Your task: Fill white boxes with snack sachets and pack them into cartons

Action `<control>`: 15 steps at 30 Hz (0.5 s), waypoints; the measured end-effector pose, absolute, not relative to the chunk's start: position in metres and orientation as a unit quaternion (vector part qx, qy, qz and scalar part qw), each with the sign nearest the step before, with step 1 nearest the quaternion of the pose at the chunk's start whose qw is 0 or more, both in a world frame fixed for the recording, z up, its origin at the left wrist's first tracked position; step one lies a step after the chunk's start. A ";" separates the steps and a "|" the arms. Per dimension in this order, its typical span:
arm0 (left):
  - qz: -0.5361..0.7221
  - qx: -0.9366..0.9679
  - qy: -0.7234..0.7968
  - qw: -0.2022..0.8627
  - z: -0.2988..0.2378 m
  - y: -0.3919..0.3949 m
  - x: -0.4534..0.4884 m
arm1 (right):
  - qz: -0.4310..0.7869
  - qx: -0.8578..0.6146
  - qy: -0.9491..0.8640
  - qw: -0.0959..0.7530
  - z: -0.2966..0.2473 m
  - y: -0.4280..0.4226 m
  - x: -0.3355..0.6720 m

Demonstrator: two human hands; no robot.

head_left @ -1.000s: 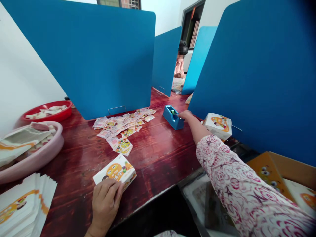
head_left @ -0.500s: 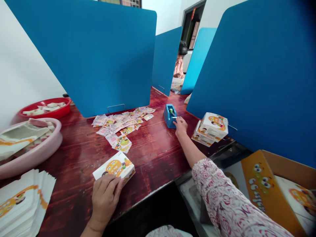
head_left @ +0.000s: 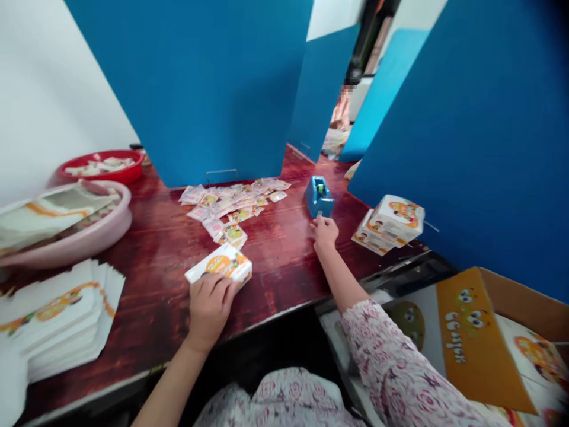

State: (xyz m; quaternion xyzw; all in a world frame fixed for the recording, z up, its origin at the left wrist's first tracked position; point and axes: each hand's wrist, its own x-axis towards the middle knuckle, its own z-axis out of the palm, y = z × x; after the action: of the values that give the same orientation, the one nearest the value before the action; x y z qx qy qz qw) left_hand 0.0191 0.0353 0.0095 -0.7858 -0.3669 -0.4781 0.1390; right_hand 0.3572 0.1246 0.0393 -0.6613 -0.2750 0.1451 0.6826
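Observation:
My left hand (head_left: 211,305) is closed over the near side of a small white-and-orange printed box (head_left: 224,262), which lies on the dark red table. The fingers rest on its top and the thumb lies along the right side. In front of the blue tape dispenser (head_left: 318,200), my right hand (head_left: 325,231) pinches a short strip of clear tape (head_left: 319,214) at its fingertips. Just beyond the box, many small printed sachets (head_left: 235,201) lie in a loose spread.
Two stacked boxes (head_left: 393,222) stand right of the dispenser. A stack of flat cartons (head_left: 66,320), a pink basin (head_left: 111,228) and a red basin (head_left: 128,173) are on the left. Blue partitions (head_left: 213,89) rise behind. An open orange carton (head_left: 471,338) sits lower right; a person is far back.
My right hand has drawn back toward me from the dispenser with the tape. My left hand stays on the box. The view has tilted down and shifted.

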 end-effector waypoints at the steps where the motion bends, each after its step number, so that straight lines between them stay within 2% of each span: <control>1: -0.479 -0.783 -0.376 0.129 0.010 0.034 0.020 | 0.186 -0.647 -0.287 0.681 0.036 0.114 0.334; 3: -0.481 -0.780 -0.388 0.097 0.010 0.032 0.020 | 0.305 -0.594 -0.335 0.665 0.031 0.087 0.283; 6: -0.459 -0.801 -0.382 0.054 0.008 0.032 0.013 | 0.459 -0.495 -0.435 0.596 0.037 0.047 0.214; 10: -0.462 -0.802 -0.378 0.037 0.006 0.030 0.005 | 0.504 -0.483 -0.489 0.523 0.044 0.022 0.165; 15: -0.439 -0.820 -0.366 0.038 0.003 0.030 0.000 | 0.488 -0.520 -0.493 0.499 0.035 0.025 0.156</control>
State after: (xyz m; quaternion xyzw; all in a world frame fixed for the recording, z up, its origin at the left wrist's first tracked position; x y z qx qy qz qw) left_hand 0.0004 0.0300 0.0033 -0.8198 -0.3659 -0.4389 0.0375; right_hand 0.1558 0.0252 0.0355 -0.5196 -0.4929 0.4880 0.4990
